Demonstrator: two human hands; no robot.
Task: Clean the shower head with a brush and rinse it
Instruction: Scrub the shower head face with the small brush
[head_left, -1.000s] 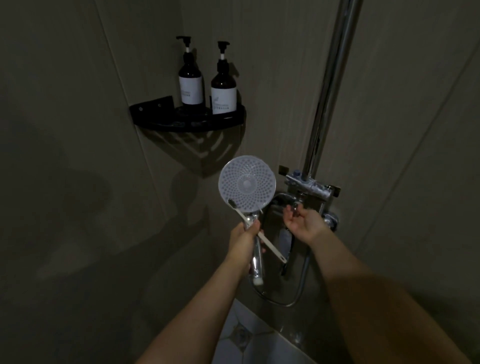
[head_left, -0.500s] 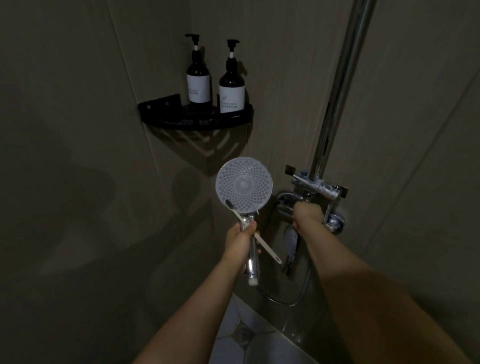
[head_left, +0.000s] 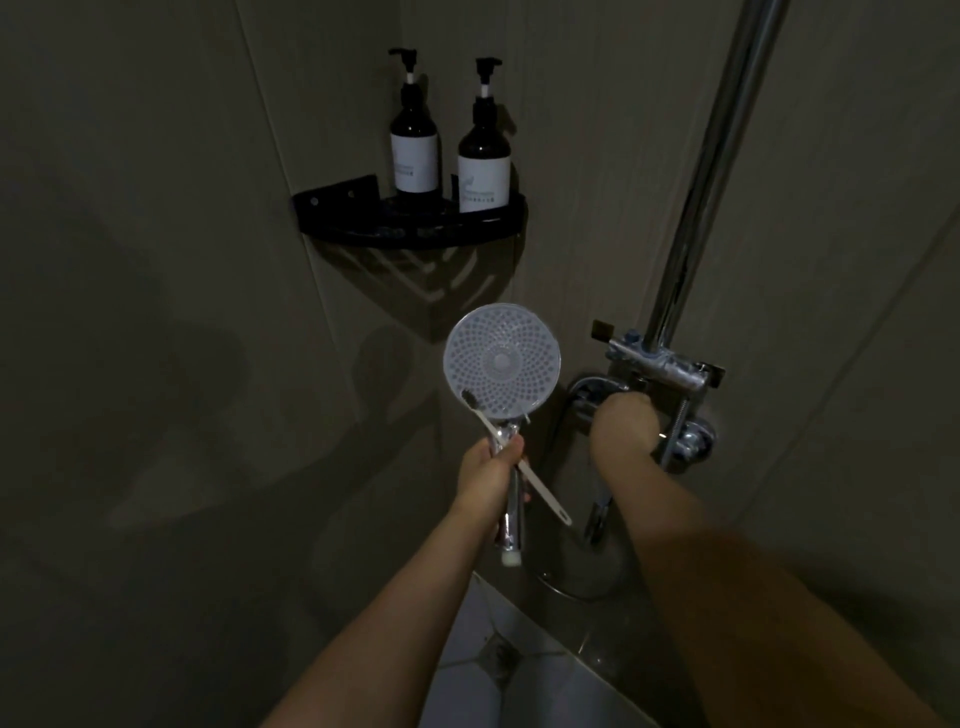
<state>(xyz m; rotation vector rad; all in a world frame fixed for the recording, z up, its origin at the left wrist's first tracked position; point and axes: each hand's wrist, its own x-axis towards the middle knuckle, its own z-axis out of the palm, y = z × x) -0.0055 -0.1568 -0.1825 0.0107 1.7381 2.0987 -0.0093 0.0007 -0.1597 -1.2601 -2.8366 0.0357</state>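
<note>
The shower head (head_left: 502, 359) is held upright at scene centre, its round nozzle face turned toward the camera. The brush (head_left: 511, 457) lies diagonally across the handle, with its dark bristles touching the lower left edge of the face and its white shaft running down to the right. The left hand (head_left: 488, 478) is wrapped around both the chrome handle and the brush shaft, fingers curled tight. The right hand (head_left: 623, 428) is on the valve (head_left: 670, 364) to the right, just below the mixer bar; its fingers are hidden, so its grip cannot be determined. A chrome riser (head_left: 711, 156) runs up from the valve. On the far corner wall, a black shelf (head_left: 410, 228) carries two bottles (head_left: 483, 166). A hose (head_left: 571, 587) loops below the valve.
</note>
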